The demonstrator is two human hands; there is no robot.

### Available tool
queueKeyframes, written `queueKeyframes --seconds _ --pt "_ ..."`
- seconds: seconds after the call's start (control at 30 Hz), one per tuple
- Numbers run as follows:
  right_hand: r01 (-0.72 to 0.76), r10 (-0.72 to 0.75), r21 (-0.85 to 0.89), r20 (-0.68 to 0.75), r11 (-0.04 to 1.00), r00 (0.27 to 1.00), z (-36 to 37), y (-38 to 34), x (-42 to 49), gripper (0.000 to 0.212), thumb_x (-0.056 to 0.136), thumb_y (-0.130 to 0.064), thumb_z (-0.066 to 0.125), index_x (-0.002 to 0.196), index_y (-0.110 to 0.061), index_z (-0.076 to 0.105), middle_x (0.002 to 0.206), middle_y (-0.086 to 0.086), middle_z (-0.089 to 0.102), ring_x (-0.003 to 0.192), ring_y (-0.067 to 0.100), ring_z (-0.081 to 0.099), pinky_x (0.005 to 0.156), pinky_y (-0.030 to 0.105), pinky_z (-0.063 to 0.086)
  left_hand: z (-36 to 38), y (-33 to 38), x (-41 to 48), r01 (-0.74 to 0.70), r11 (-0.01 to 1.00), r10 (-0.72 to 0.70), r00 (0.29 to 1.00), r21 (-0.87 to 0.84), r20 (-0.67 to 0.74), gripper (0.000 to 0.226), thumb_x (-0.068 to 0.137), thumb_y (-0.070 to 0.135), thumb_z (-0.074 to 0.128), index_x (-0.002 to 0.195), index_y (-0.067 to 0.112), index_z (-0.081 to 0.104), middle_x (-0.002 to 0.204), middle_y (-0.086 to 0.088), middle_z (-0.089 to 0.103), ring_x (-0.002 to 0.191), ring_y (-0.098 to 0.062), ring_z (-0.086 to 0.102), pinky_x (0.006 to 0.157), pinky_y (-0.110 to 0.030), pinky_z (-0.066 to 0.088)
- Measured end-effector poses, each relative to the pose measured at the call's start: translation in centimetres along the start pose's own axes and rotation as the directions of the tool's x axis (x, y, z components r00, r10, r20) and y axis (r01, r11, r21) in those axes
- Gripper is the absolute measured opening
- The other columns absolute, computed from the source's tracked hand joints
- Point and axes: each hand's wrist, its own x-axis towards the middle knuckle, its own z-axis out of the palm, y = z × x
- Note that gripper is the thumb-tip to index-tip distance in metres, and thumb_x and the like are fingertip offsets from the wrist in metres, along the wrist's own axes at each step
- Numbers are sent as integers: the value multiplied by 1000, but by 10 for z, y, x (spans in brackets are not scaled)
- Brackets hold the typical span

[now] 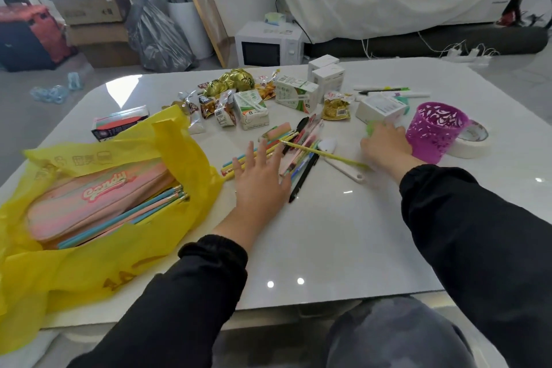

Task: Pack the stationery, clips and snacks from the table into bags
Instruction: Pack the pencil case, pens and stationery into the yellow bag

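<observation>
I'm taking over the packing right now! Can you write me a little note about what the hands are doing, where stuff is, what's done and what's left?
Left grip: open, fingers spread at the pile of pens and pencils.
Right grip: beside the purple pen holder, at something green; hold unclear.
Done: the pink Candy pencil case and some pencils lie in the yellow bag.
Left: the pile, snack packets, drink cartons, white boxes, markers and tape roll, all on the table.
</observation>
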Motion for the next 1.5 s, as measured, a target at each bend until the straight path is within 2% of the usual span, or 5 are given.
queueKeyframes --seconds 0.17,0.53,0.77,1.23,1.5 --pt "-20 15 260 21 965 1000 5 13 12 22 87 -15 45 107 -12 55 109 19 61 100 36 57 70 35 47 2 2 36 73 997 -66 983 -35 169 65 94 61 22 150 37 -1 160 -2 -5 146 -28 -11 114 -59 2" --pt "149 -120 482 -89 863 989 40 -9 -8 46 88 -14 47 132 -23 56 133 3 56 119 26 50 101 42 43 13 20 17 25 1000 -27 991 13 132 63 93 62 22 149 36 13 160 2 5 147 -26 2 116 -51 4" --pt "224 -165 438 -169 871 972 48 -20 -20 45 88 -13 47 131 -20 56 130 4 56 117 25 44 97 35 34 4 20 37 2 985 -8 999 -171 -35 58 92 55 29 147 38 19 157 1 16 144 -27 13 114 -54 16" --pt "263 -186 512 -197 818 963 43 -19 -32 36 91 -13 46 124 -16 61 120 3 63 113 21 48 99 35 35 6 10 67 -8 984 35 987 -175 154 52 98 48 24 148 33 23 152 -1 29 137 -28 22 110 -44 26" --pt "311 -223 540 -224 782 949 41 -13 -45 35 93 -15 48 126 -8 57 133 7 53 125 20 40 104 25 27 -2 38 34 25 986 3 986 -167 164 62 96 57 23 151 33 9 160 -2 5 147 -25 0 116 -51 5"
